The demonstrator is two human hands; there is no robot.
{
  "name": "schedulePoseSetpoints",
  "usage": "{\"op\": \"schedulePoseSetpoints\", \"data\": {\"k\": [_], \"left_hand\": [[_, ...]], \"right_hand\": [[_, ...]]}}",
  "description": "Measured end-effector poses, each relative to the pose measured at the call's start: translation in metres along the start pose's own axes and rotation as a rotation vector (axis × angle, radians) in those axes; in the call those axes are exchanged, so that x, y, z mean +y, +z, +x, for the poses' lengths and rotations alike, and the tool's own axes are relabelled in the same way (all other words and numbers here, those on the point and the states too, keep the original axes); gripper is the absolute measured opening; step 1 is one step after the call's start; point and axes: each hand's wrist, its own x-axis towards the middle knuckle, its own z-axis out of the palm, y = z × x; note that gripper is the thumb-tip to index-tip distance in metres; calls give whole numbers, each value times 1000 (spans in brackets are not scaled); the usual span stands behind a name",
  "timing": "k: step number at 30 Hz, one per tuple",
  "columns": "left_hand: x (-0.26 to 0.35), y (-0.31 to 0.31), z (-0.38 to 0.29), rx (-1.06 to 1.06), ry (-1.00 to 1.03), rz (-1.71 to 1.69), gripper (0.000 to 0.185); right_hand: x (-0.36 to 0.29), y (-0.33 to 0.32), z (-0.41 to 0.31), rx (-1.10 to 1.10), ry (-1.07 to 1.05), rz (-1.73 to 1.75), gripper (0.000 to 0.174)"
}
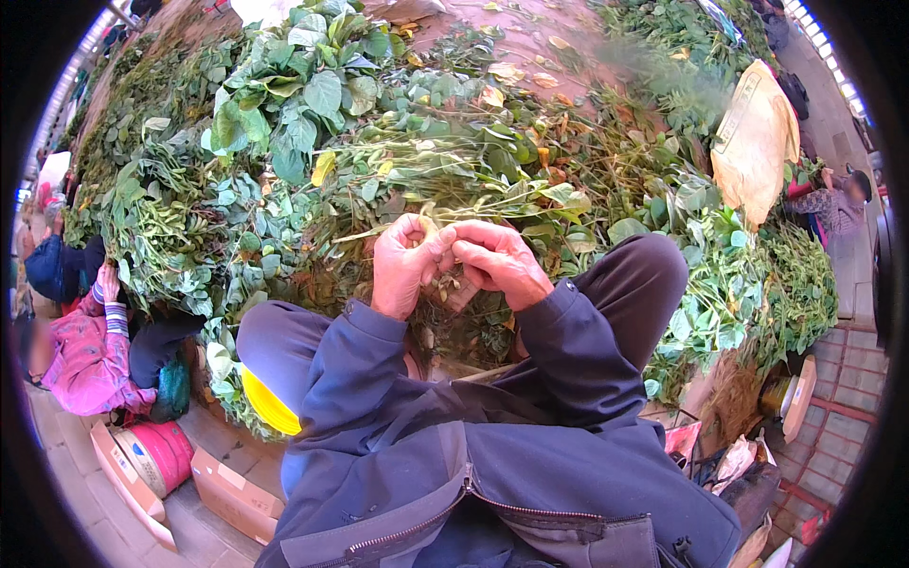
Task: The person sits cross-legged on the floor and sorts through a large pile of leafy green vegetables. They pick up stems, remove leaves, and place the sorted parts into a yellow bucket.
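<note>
My left hand (403, 264) and my right hand (501, 261) meet at the fingertips above my lap. A thin green plant stem with pods (497, 211) reaches right from between the fingers of both hands. Several pale pods or beans (447, 287) show just below the fingertips; whether they are held or lie lower I cannot tell. Beyond the hands spreads a heap of cut, leafy bean plants (419, 160), with stems lying crosswise and some yellowed leaves.
A person in a pink top (85, 362) sits at the left by the heap. Another person (838, 202) is at the far right. A tan paper sheet or bag (756, 142) lies on the plants. Cardboard boxes (234, 493) and a pink round container (160, 451) stand at lower left.
</note>
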Motion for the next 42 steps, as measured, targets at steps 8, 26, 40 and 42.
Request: {"op": "schedulePoseSetpoints", "data": {"k": [8,26,40,42], "left_hand": [[-3,2,-2,-30,39,-162,14],[-5,-2,-7,-111,-177,-294,21],[6,-10,-6,-134,-141,-391,22],[9,-11,-7,-166,-130,-404,22]], "right_hand": [[4,-8,2,5,11,182,29],[24,-4,22,141,-28,189,19],[28,-11,24,299,-360,-307,28],[26,-10,22,339,-351,-296,25]]}}
